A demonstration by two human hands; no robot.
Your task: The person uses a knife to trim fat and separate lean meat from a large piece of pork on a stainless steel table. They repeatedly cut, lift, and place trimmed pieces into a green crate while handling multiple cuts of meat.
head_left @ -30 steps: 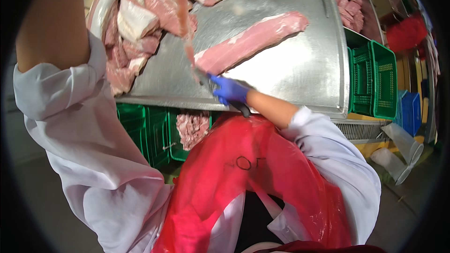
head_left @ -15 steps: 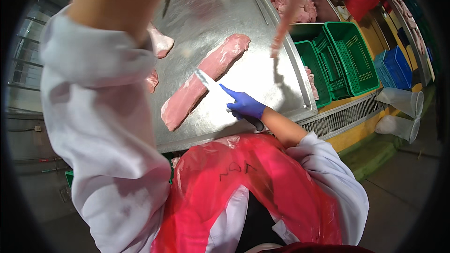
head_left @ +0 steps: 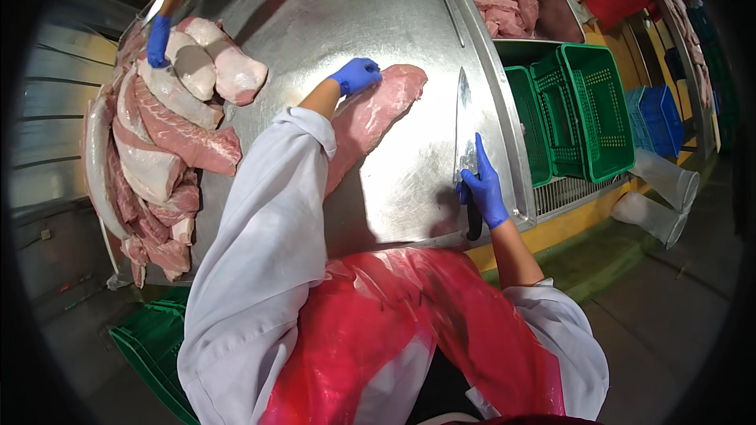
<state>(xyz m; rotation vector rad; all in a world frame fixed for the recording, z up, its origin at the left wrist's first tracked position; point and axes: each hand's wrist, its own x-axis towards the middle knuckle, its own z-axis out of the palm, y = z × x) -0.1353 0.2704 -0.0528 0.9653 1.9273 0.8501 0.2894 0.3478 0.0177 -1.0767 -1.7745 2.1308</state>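
Note:
A long, pale pink pork loin (head_left: 380, 102) lies slantwise on the steel table (head_left: 299, 39), its nearer part covered by my left forearm. My left hand (head_left: 358, 76), in a blue glove, is curled against the loin's far left edge; its fingertips are partly hidden. To the right, my right hand (head_left: 485, 191), also blue-gloved, grips a long knife (head_left: 463, 122) by its black handle. The index finger stretches along the blade, which points away from me over the tabletop, apart from the loin.
Several pork pieces (head_left: 169, 138) are heaped at the table's left. A co-worker's gloved hand (head_left: 158, 41) touches them. A long thin tool (head_left: 446, 0) lies by the far right edge. Beyond it are a meat-filled tray (head_left: 561, 22), green crates (head_left: 596, 110) and a blue crate (head_left: 657, 114).
My left hand has come down from high in the view to the loin; the hanging meat strip is out of sight. My right hand has moved the knife rightward, away from the loin.

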